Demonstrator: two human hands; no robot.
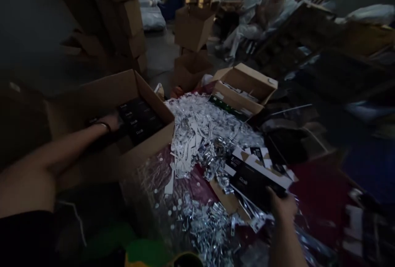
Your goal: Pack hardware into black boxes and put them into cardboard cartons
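A maroon covering (321, 193) shows on the right, giving my right hand (283, 207) some room; silvery pieces (212, 123) crowd its middle. A large carton (154, 139) walls in its left edge, a smaller carton (231, 96) its far edge. My left hand (111, 122) is inside the large carton beside dark boxes (138, 121); I cannot tell its finger spread or hold. My right fingers close on the right end of a black box (251, 180), white-lettered, white flaps spread, above the silvery pieces.
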